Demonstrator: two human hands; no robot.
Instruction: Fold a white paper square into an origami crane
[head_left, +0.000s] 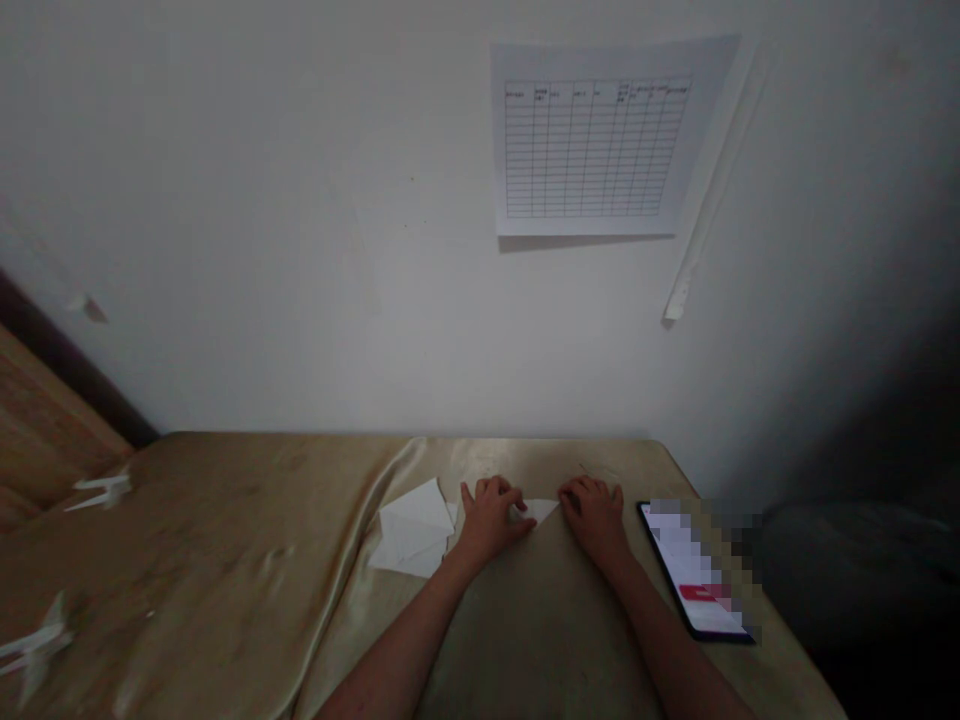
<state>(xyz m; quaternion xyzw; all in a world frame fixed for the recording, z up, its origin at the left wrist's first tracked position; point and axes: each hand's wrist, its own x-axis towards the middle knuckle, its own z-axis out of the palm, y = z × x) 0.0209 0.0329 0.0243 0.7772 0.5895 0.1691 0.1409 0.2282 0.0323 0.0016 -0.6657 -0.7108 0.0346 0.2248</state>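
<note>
A small piece of folded white paper [541, 511] lies on the cloth-covered table, its narrow end toward the right. My left hand [491, 515] bends over its left end, thumb and forefinger on the paper and the other fingers curled. At the right tip of the sheet, my right hand [596, 515] pinches the corner between thumb and fingertips. Part of the paper is hidden under my fingers. Close to the left of my left hand is a loose stack of white paper pieces [412, 530], overlapping at angles.
A phone [697, 575] with a lit screen, partly blurred out, lies right of my right forearm. Folded white paper figures [37, 640] rest on the left of the cloth [225, 560], which has a raised fold. A printed table sheet [592, 150] hangs on the wall behind.
</note>
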